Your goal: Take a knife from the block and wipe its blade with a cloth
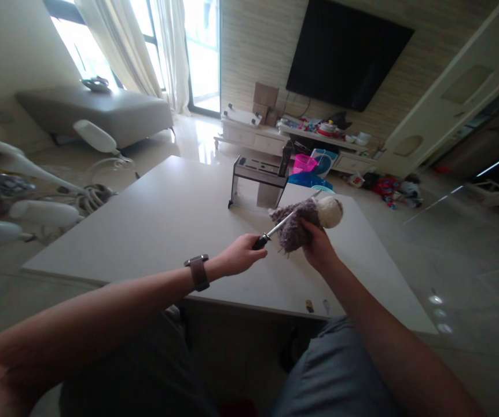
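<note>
My left hand, with a watch on its wrist, is closed round the black handle of a sharpening steel. The steel's thin metal rod slants up to the right over a shaggy grey-purple cloth. My right hand grips that cloth from the right side, fingers pressed into it. Right behind the cloth sits a rounded, cream-white fuzzy thing; I cannot tell whether it is joined to the cloth. A knife block with clear sides stands beyond my hands, a dark handle upright at its right end.
All this is on or above a white table. Two small items, one a yellow and dark piece, lie at its near edge. Past the far edge are a pink basket and a low cabinet. White lamp shades stand at left.
</note>
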